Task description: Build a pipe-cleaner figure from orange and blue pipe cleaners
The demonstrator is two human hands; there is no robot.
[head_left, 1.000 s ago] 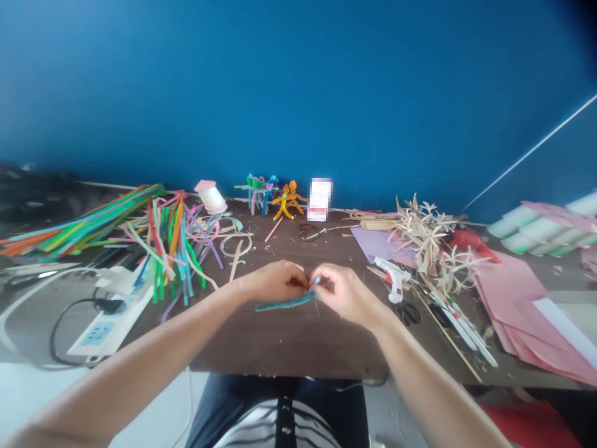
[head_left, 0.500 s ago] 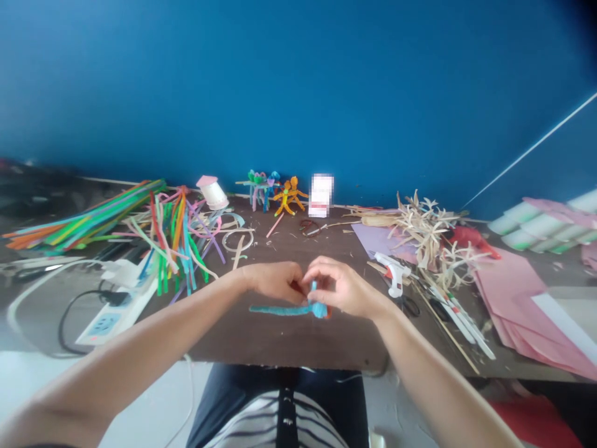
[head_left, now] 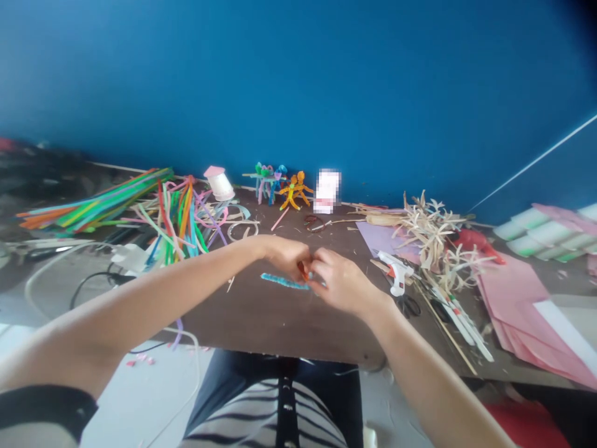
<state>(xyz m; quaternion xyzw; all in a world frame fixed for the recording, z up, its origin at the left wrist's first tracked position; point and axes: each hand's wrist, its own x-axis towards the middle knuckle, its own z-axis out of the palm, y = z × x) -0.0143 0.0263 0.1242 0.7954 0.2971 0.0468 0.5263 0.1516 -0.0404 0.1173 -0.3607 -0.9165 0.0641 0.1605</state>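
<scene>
Over the middle of the table, my left hand (head_left: 288,254) and my right hand (head_left: 342,277) meet fingertip to fingertip. Between them is a blue fuzzy pipe cleaner (head_left: 283,281), its straight length sticking out to the left below my left hand. A small orange piece (head_left: 303,270) shows between the fingertips; its full shape is hidden. The fingers of my left hand are curled closed around the work. My right hand pinches the blue pipe cleaner's right end, which is mostly covered by the fingers.
Coloured pipe cleaners (head_left: 180,214) lie at the left near a power strip. Small pipe-cleaner figures (head_left: 293,191) stand by the wall. On the right are a glue gun (head_left: 395,270), dried strips (head_left: 426,227) and pink sheets (head_left: 513,298).
Both hands have moved up, away from the table's front edge, and the pipe cleaner with them. My right hand has turned, covering the blue bunched end; more of the orange piece shows.
</scene>
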